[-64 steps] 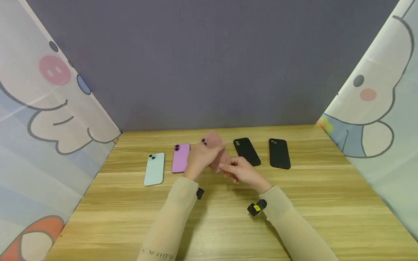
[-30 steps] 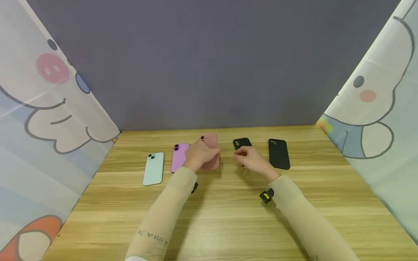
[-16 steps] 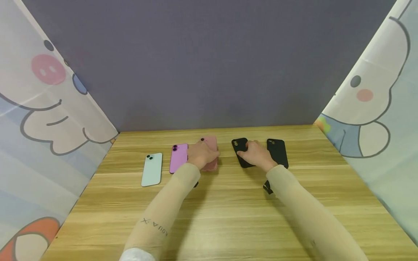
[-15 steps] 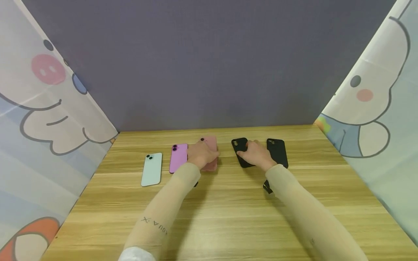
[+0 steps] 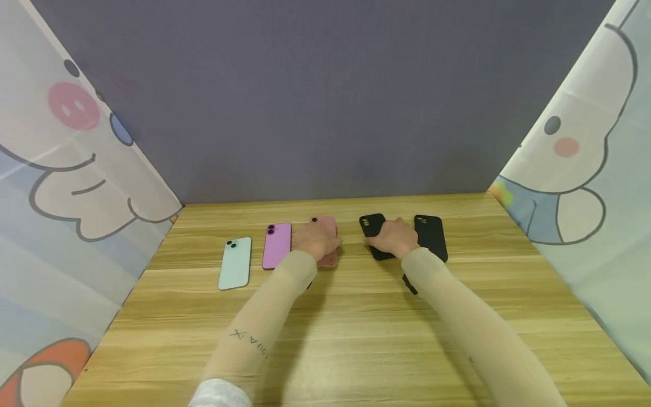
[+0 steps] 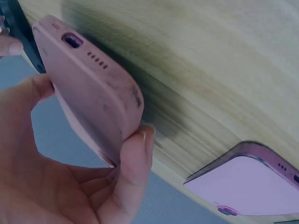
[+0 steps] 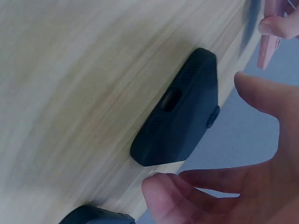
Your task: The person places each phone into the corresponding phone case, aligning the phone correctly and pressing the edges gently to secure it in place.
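My left hand (image 5: 314, 240) holds a pink-cased phone (image 6: 93, 88) by its two long sides, thumb on one and fingers on the other. The phone lies back-up on the table, its charging-port end toward me. Over the left black phone case (image 7: 182, 121) is my right hand (image 7: 252, 154), its thumb and fingers spread apart with a gap to the case on either side. In the head view this hand (image 5: 394, 237) hides part of that case. The other black phone case (image 5: 431, 240) lies just to its right.
A purple phone (image 5: 276, 246) lies left of the pink-cased one, and a pale mint phone (image 5: 235, 264) farther left. All are on a wood-grain table (image 5: 346, 333). A grey panel (image 5: 325, 113) stands behind, with cartoon-printed curtains at both sides.
Both hands had the pink-cased phone raised; the right let go and moved right to the black case. The left has laid the phone down beside the purple one and drawn it slightly nearer.
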